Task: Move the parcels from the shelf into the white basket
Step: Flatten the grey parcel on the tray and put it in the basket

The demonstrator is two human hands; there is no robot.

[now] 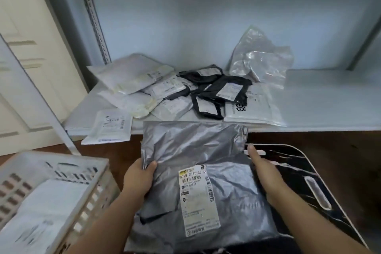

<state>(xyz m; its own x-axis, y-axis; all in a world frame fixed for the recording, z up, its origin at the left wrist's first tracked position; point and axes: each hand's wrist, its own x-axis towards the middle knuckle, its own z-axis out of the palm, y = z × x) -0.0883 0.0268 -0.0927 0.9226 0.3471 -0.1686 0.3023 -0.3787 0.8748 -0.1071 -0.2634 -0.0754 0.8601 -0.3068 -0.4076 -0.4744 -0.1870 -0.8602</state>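
A large grey plastic parcel with a white shipping label is held in front of the shelf, between both hands. My left hand grips its left edge, thumb on top. My right hand holds its right edge, thumb along the side and fingers hidden beneath. The white basket stands at the lower left with white parcels inside it. On the pale shelf lies a heap of white, black and silver parcels, and one white parcel overhangs the front edge.
A black marbled tray-like surface with a white rim lies under my right arm. A perforated shelf upright rises at the left, and a white panelled door is beyond it. Brown floor shows below the shelf.
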